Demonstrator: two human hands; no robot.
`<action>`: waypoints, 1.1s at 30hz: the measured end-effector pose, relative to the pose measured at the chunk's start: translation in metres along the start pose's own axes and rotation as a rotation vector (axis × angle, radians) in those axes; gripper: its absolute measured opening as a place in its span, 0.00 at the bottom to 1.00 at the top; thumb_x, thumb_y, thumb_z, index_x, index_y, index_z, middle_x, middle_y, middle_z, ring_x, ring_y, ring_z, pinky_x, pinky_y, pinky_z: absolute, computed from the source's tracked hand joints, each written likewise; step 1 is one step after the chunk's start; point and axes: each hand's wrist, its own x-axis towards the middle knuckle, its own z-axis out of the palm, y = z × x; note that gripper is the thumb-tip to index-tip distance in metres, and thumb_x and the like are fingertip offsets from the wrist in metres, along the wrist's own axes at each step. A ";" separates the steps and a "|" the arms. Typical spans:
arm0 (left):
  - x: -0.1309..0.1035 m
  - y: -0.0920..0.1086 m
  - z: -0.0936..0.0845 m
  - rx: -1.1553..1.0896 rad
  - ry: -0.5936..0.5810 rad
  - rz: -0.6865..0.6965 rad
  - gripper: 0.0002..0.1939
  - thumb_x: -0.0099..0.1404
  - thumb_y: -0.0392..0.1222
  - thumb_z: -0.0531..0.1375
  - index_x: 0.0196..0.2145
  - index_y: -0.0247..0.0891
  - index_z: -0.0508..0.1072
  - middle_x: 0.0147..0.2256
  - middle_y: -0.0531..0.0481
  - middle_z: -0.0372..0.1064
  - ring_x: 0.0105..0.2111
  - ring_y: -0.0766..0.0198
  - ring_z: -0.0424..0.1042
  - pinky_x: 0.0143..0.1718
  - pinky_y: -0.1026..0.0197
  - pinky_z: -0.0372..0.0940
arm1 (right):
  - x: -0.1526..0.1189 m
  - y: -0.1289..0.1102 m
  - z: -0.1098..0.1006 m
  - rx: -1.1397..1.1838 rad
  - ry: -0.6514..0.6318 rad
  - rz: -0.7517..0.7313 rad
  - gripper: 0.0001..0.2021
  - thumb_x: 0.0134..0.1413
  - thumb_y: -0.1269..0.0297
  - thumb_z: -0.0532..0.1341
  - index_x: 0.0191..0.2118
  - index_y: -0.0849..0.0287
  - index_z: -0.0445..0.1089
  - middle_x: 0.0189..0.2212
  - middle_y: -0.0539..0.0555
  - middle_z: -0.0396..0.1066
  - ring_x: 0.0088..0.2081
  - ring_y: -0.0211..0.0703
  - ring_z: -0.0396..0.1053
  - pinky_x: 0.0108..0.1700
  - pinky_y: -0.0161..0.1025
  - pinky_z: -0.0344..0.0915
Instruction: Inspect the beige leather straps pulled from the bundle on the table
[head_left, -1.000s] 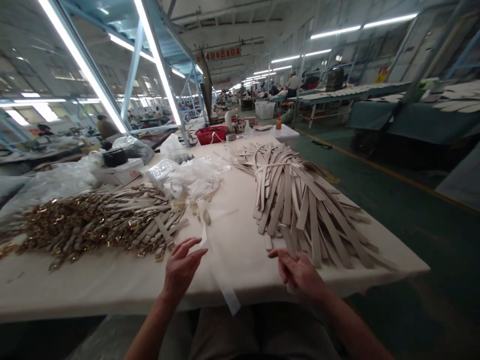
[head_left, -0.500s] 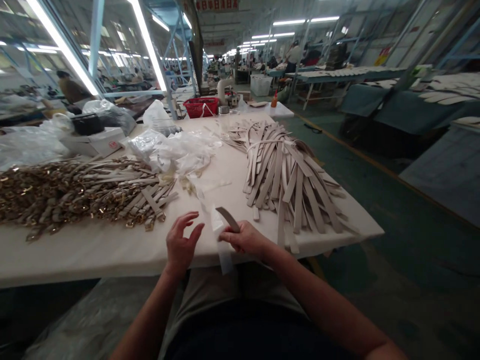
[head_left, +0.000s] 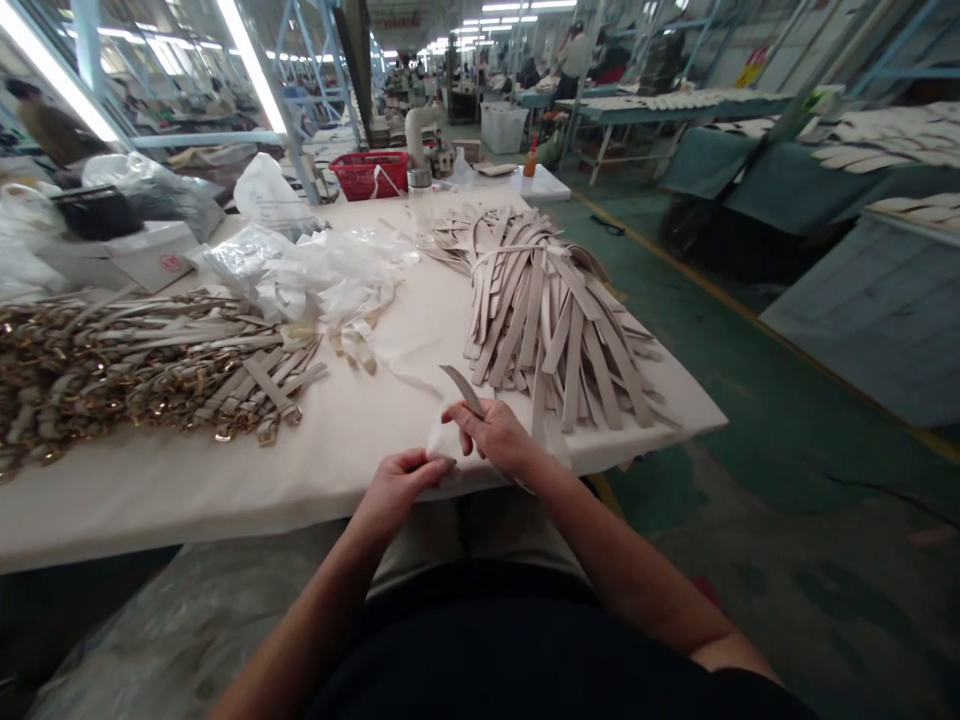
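Note:
My right hand [head_left: 491, 435] grips a grey-beige strap [head_left: 463, 388] whose end sticks up past the fingers. With thumb and fingers pinched, my left hand [head_left: 409, 482] holds a strip of thin white plastic [head_left: 441, 440] just left of the right hand. Both hands are at the table's front edge, close together. Beyond my right hand lies a tied bundle of similar straps [head_left: 555, 320], fanned out over the table. To the left is a heap of straps with gold-coloured buckles [head_left: 142, 380].
Crumpled clear plastic [head_left: 307, 280] lies mid-table on the cream tabletop [head_left: 352, 400]. Behind stand a red basket [head_left: 367, 175], a white box [head_left: 124, 255] and an orange bottle [head_left: 530, 160]. The table's right corner borders a green floor [head_left: 720, 350].
My left hand has moved right and closed on the white plastic strip beside the right hand. The right hand still holds the strap. The camera view has shifted somewhat.

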 end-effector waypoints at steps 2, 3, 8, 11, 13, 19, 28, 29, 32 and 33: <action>0.007 0.000 0.002 -0.227 0.054 -0.033 0.15 0.47 0.49 0.72 0.26 0.34 0.79 0.26 0.49 0.75 0.27 0.66 0.71 0.31 0.66 0.67 | -0.017 0.002 -0.011 0.013 -0.017 0.057 0.23 0.64 0.47 0.53 0.38 0.64 0.73 0.16 0.46 0.66 0.16 0.31 0.56 0.20 0.30 0.54; 0.010 0.001 0.003 -0.335 0.088 -0.038 0.16 0.45 0.48 0.73 0.26 0.34 0.78 0.26 0.49 0.75 0.27 0.67 0.72 0.32 0.66 0.67 | -0.026 0.004 -0.015 0.025 -0.065 0.094 0.25 0.64 0.45 0.52 0.37 0.64 0.73 0.16 0.47 0.67 0.16 0.31 0.56 0.19 0.30 0.54; 0.022 0.005 0.016 -0.650 0.165 -0.085 0.13 0.51 0.41 0.73 0.26 0.35 0.72 0.28 0.53 0.72 0.27 0.70 0.72 0.34 0.66 0.72 | -0.068 0.030 -0.005 0.093 -0.352 0.256 0.29 0.62 0.39 0.51 0.34 0.63 0.73 0.16 0.48 0.68 0.17 0.32 0.59 0.21 0.30 0.58; 0.025 0.006 0.025 -0.687 0.183 -0.156 0.10 0.57 0.40 0.69 0.28 0.35 0.72 0.29 0.52 0.73 0.27 0.69 0.73 0.31 0.67 0.72 | -0.074 0.039 0.006 0.105 -0.354 0.284 0.28 0.62 0.39 0.51 0.34 0.63 0.73 0.16 0.48 0.68 0.17 0.32 0.59 0.21 0.29 0.58; 0.026 0.007 0.029 -0.683 0.208 -0.167 0.08 0.59 0.39 0.68 0.29 0.35 0.72 0.30 0.51 0.73 0.28 0.69 0.74 0.30 0.67 0.72 | -0.072 0.041 0.009 0.108 -0.326 0.293 0.28 0.62 0.40 0.51 0.33 0.63 0.72 0.16 0.48 0.67 0.17 0.32 0.59 0.20 0.29 0.58; 0.030 0.006 0.036 -0.681 0.222 -0.135 0.09 0.57 0.39 0.69 0.28 0.35 0.72 0.30 0.50 0.75 0.28 0.68 0.75 0.32 0.66 0.72 | -0.069 0.052 0.012 0.143 -0.313 0.305 0.27 0.62 0.41 0.52 0.32 0.63 0.72 0.15 0.47 0.67 0.15 0.31 0.59 0.19 0.28 0.57; 0.025 -0.008 0.039 -0.568 0.150 -0.104 0.20 0.41 0.48 0.76 0.28 0.35 0.75 0.30 0.50 0.77 0.29 0.67 0.75 0.30 0.67 0.69 | -0.071 0.060 0.016 0.338 -0.416 0.365 0.27 0.62 0.43 0.52 0.31 0.64 0.72 0.13 0.46 0.66 0.11 0.30 0.55 0.15 0.28 0.52; 0.023 -0.010 0.040 -0.549 0.146 -0.109 0.21 0.41 0.49 0.76 0.28 0.35 0.75 0.30 0.50 0.77 0.29 0.67 0.74 0.30 0.68 0.68 | -0.071 0.059 0.016 0.372 -0.440 0.372 0.26 0.62 0.44 0.52 0.31 0.64 0.72 0.13 0.46 0.67 0.11 0.30 0.54 0.15 0.28 0.52; 0.016 -0.018 0.044 -0.521 0.110 -0.132 0.22 0.41 0.50 0.76 0.28 0.34 0.75 0.27 0.51 0.75 0.26 0.68 0.73 0.28 0.69 0.67 | -0.068 0.053 0.016 0.466 -0.503 0.392 0.25 0.63 0.46 0.53 0.31 0.64 0.72 0.14 0.47 0.67 0.11 0.30 0.52 0.14 0.28 0.50; 0.013 -0.020 0.046 -0.513 0.087 -0.151 0.21 0.41 0.49 0.76 0.28 0.34 0.75 0.26 0.52 0.75 0.24 0.69 0.72 0.26 0.69 0.66 | -0.066 0.050 0.015 0.485 -0.516 0.383 0.25 0.63 0.46 0.53 0.31 0.65 0.72 0.14 0.47 0.67 0.11 0.29 0.51 0.14 0.28 0.50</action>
